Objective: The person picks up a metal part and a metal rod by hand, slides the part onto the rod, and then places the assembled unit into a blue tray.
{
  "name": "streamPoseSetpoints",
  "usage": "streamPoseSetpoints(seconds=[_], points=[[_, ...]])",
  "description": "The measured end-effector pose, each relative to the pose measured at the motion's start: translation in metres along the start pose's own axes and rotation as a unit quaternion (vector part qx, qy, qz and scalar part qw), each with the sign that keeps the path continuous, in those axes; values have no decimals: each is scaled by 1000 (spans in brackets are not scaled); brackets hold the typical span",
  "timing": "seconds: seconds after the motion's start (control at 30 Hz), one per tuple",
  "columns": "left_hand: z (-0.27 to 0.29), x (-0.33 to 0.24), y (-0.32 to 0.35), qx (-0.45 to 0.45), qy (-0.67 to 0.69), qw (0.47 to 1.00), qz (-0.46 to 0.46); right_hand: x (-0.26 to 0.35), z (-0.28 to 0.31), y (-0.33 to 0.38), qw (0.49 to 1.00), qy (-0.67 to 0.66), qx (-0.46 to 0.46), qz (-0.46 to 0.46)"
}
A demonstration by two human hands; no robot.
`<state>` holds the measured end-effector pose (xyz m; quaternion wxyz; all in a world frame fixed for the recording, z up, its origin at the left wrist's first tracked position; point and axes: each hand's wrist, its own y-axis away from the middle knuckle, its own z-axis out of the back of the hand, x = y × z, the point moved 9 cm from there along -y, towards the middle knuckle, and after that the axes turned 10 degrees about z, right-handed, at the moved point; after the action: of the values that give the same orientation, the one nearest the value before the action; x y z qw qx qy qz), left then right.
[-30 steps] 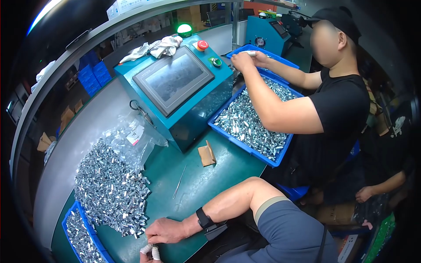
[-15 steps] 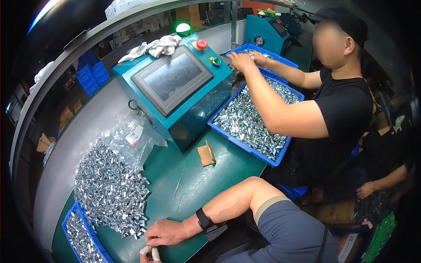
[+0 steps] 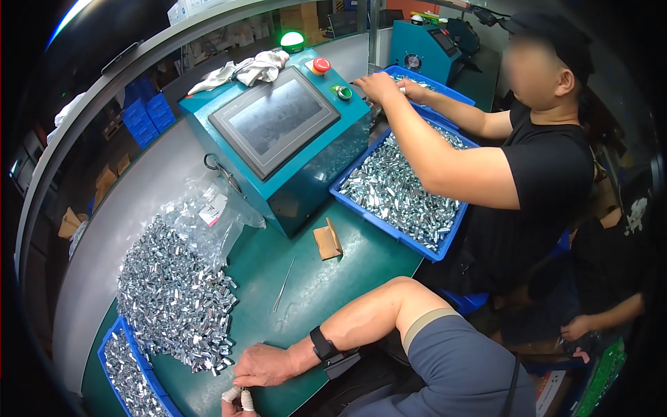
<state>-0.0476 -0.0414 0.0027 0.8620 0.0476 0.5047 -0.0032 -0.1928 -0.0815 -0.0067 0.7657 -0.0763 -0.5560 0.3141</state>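
Note:
At the lower edge my right hand (image 3: 264,365) has its fingers bent and pressed together. Just below them is my left hand (image 3: 238,403), cut off by the picture's edge, with white wrapping on two fingers. The fingertips of both hands meet over the green tabletop (image 3: 306,292); anything pinched there is too small to make out. Right beside them lies a large heap of small silvery metal parts (image 3: 174,299). More such parts fill a narrow blue bin (image 3: 111,333) left of my hands.
A teal machine (image 3: 278,132) with a screen stands behind. Thin metal tweezer-like tool (image 3: 283,285) and a folded brown cardboard piece (image 3: 328,240) lie on the table. A clear plastic bag (image 3: 236,215) adjoins the heap. At right, a co-worker (image 3: 549,153) reaches over a blue bin (image 3: 448,240) of parts.
My right hand has shifted very slightly upward, its fingertips still at my left fingers. The co-worker's head and arms have moved a little to the right.

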Motion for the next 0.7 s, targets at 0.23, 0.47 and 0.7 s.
streamPoseSetpoints(seconds=[0.23, 0.47, 0.7], points=[[3, 5, -1, -16, 12, 1000, 21, 4, 5, -1, 998, -62, -7, -12], [-1, -12, 3, -20, -28, 999, -19, -1, 0, 0, 1000, -18, -7, 23], [-1, -15, 5, -22, -59, 996, -64, 4, 7, 1, 999, -34, -13, 18]])
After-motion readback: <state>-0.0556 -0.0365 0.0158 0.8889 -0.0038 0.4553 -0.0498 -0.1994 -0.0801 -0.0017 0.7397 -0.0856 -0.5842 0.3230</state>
